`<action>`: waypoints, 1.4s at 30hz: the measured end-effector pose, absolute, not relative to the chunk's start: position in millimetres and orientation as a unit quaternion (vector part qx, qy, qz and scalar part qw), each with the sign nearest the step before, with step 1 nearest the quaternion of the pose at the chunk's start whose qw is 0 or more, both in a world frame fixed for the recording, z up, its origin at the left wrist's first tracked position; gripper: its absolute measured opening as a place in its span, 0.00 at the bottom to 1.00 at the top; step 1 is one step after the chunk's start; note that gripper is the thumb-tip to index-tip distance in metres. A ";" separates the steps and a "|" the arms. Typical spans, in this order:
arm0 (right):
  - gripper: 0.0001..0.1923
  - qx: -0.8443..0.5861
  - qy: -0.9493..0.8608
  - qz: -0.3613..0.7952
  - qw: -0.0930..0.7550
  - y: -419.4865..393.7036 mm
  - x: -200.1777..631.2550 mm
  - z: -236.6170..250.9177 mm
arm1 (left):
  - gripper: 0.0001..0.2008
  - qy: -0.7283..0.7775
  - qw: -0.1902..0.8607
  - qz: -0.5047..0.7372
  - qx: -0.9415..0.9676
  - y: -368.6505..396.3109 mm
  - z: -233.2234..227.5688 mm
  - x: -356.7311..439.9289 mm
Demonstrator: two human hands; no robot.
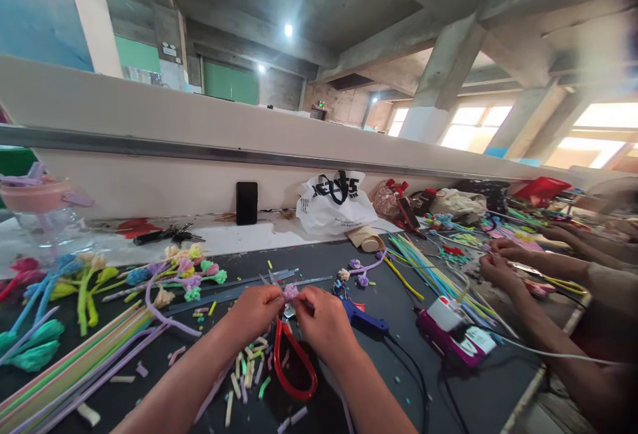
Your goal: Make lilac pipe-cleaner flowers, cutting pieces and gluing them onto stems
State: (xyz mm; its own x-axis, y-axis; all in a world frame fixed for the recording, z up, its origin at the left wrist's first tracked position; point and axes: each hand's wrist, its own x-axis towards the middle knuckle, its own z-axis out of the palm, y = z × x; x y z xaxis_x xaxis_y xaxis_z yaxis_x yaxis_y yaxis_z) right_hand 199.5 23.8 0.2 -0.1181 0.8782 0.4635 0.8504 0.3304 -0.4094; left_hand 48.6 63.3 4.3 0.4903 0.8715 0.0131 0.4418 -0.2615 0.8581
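The fingertips of both hands are bunched together over a small purple flower bud [290, 292], so most of the bud is covered and its shape is hard to make out. The left hand [255, 311] is pinched shut on the bud from its own side, and the right hand [325, 322] is pinched shut on it from the other side; the thumbs and forefingers meet at the bud. The bud is held just above the table [448, 381], near the middle of its near edge. Both forearms are cut off by the lower border of the view and converge toward the bud, with the wrists slightly raised.

Red-handled scissors [295, 367] are seen directly below the hands, on the table; the blades are partly hidden behind the fingers. Short cut pieces [246, 371] of coloured stem are scattered beside the handles. A blue glue gun [365, 318] lies just beside the right hand, its nozzle hidden by that hand. Finished flowers [184, 273] are laid toward the left edge of the table, and long stems [74, 364] run off the near left corner. At the right edge, another person's hands [501, 261] rest on the table, their arms cut off by the frame. A white bag [333, 205] stands at the far edge.
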 end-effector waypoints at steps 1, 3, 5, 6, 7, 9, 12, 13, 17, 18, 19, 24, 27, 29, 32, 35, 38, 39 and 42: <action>0.08 -0.578 -0.747 0.019 0.328 23.8 199.7 0.0 | 0.13 0.432 0.432 0.258 0.748 63.8 2.9 49.1; 0.08 -0.579 -0.748 0.013 0.324 23.4 200.0 0.2 | 0.13 0.426 0.448 0.265 0.740 64.7 -0.1 50.6; 0.08 -0.583 -0.747 0.001 0.318 22.6 199.7 1.2 | 0.13 0.421 0.461 0.269 0.734 65.0 -2.7 52.5; 0.08 -0.585 -0.747 -0.007 0.315 22.1 199.4 1.9 | 0.13 0.419 0.463 0.268 0.734 64.9 -3.7 53.4; 0.09 -0.587 -0.746 -0.016 0.313 21.7 199.0 2.6 | 0.13 0.418 0.457 0.269 0.738 64.6 -4.5 54.2; 0.10 -0.593 -0.744 -0.031 0.307 21.4 198.4 3.4 | 0.13 0.426 0.412 0.272 0.758 63.7 -5.2 55.2; 0.10 -0.601 -0.748 -0.027 0.279 22.7 199.3 2.4 | 0.14 0.450 0.267 0.273 0.808 61.6 -4.6 55.0; 0.10 -0.601 -0.753 -0.017 0.268 23.3 200.0 1.7 | 0.14 0.459 0.215 0.257 0.823 60.6 -3.9 54.7; 0.09 -0.563 -0.789 0.027 0.243 22.9 202.8 1.8 | 0.14 0.499 0.098 0.146 0.849 54.7 0.8 53.1; 0.09 -0.548 -0.800 0.029 0.241 21.9 203.4 2.8 | 0.14 0.502 0.093 0.123 0.851 52.8 2.6 52.7; 0.10 -0.533 -0.811 0.028 0.239 20.6 204.0 4.2 | 0.13 0.499 0.096 0.107 0.854 51.0 4.4 52.2; 0.10 -0.453 -0.847 0.070 0.270 18.0 210.4 11.5 | 0.13 0.376 0.168 0.082 0.908 46.7 13.0 43.9; 0.08 -0.417 -0.825 0.146 0.352 21.5 216.3 14.7 | 0.14 0.263 0.269 0.122 0.918 46.9 19.3 35.9; 0.05 -0.406 -0.787 0.225 0.407 23.9 218.8 16.8 | 0.14 0.206 0.365 0.140 0.897 45.4 25.4 32.0; 0.07 -0.396 -0.692 0.383 0.466 26.0 218.4 16.8 | 0.15 0.179 0.482 0.165 0.842 40.3 33.5 30.1; 0.10 -0.384 -0.562 0.525 0.511 27.9 213.2 9.1 | 0.17 0.200 0.580 0.200 0.764 35.5 34.3 33.1; 0.10 -0.370 -0.482 0.565 0.558 30.4 205.3 -1.4 | 0.17 0.236 0.648 0.277 0.669 34.2 28.6 41.0; 0.10 -0.367 -0.474 0.564 0.568 30.9 202.4 -4.0 | 0.18 0.253 0.652 0.311 0.644 34.6 26.4 44.3; 0.10 -0.376 -0.469 0.559 0.571 30.7 193.0 -7.4 | 0.17 0.318 0.599 0.400 0.616 38.2 20.7 52.8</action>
State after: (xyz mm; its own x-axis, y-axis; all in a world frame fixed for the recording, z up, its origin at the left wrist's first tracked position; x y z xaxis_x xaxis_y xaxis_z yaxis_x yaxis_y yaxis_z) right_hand 193.0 30.7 -7.4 -0.0645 0.9911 0.1160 -0.2853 0.0931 -0.9539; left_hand 52.8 38.2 20.7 0.4772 0.8717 0.1114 -0.0879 -0.0788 0.9930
